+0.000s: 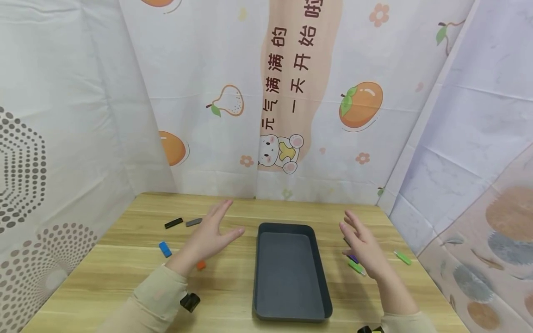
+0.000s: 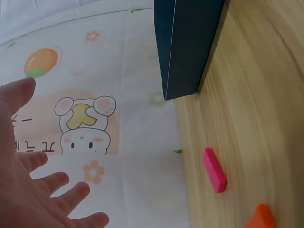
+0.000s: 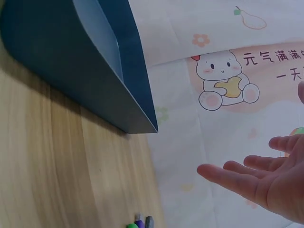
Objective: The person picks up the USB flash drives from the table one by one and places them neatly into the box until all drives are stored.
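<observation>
In the head view a dark grey rectangular tray (image 1: 287, 273) lies on the wooden table between my two hands. My left hand (image 1: 210, 238) hovers left of the tray, fingers extended and thumb spread, holding nothing. Around it lie small stick-like pieces: black (image 1: 173, 223), grey (image 1: 193, 222), blue (image 1: 165, 249) and orange (image 1: 201, 265). A pink one (image 2: 215, 171) shows in the left wrist view. On the tray's other side my right hand (image 1: 366, 247) is raised with loosely extended fingers and nothing in them. Partly hidden beneath it are a green piece (image 1: 356, 267) and a purple-blue piece (image 1: 353, 258).
Farther right, near the table's edge, lies another slim green piece (image 1: 402, 257). A printed curtain (image 1: 233, 152) hangs behind the table, and more cloth hangs at the left and right sides. Dark wrist devices (image 1: 190, 302) sit at both sleeves.
</observation>
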`<state>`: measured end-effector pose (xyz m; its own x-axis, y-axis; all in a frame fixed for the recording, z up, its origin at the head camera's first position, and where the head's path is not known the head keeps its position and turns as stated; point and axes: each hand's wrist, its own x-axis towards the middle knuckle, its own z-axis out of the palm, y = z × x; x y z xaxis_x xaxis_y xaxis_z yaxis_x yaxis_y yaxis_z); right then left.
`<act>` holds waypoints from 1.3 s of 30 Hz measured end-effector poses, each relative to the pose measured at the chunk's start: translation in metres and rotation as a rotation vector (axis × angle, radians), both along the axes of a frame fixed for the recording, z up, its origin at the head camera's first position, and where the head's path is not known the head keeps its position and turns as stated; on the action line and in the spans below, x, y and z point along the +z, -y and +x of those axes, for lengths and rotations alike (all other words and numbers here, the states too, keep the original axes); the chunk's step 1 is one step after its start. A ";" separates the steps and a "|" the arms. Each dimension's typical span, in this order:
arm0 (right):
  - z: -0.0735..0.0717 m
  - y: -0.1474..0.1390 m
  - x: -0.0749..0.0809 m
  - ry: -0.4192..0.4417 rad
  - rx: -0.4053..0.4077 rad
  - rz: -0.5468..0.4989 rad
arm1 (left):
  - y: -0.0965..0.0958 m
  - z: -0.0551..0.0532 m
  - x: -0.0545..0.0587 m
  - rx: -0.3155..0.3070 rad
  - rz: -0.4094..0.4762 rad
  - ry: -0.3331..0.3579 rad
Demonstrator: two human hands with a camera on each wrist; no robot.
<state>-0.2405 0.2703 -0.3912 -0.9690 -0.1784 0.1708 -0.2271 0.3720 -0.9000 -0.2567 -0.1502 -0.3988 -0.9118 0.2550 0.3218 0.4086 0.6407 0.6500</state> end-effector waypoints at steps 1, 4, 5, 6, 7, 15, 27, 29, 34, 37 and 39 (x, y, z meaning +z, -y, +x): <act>0.000 0.001 0.000 0.017 -0.001 -0.013 | 0.000 0.000 -0.001 -0.005 0.012 0.007; 0.000 0.004 -0.003 0.074 -0.004 -0.052 | -0.001 0.001 -0.004 -0.023 0.036 0.015; 0.000 0.005 -0.005 0.092 -0.006 -0.065 | -0.001 0.001 -0.005 -0.029 0.042 0.018; 0.000 0.006 -0.006 0.110 -0.007 -0.077 | -0.001 0.001 -0.006 -0.034 0.044 0.017; 0.000 0.007 -0.008 0.130 -0.005 -0.091 | -0.001 0.001 -0.007 -0.039 0.048 0.018; -0.003 0.013 -0.020 0.211 -0.005 -0.136 | -0.003 0.003 -0.009 -0.051 0.094 0.055; 0.000 0.020 -0.044 0.298 -0.010 -0.135 | -0.005 0.007 -0.020 -0.024 0.085 0.101; 0.001 0.021 -0.046 0.302 -0.018 -0.127 | -0.005 0.008 -0.021 -0.024 0.088 0.100; 0.006 0.024 -0.052 0.321 -0.018 -0.154 | -0.004 0.009 -0.022 -0.026 0.086 0.101; 0.008 0.024 -0.055 0.321 0.012 -0.149 | -0.003 0.011 -0.023 -0.013 0.100 0.117; 0.009 0.024 -0.056 0.317 0.039 -0.134 | -0.003 0.013 -0.024 -0.010 0.111 0.124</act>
<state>-0.2315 0.2468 -0.4470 -0.9704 -0.2131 -0.1135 0.0602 0.2418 -0.9685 -0.2436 -0.1475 -0.4229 -0.9439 0.2332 0.2336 0.3267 0.5587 0.7623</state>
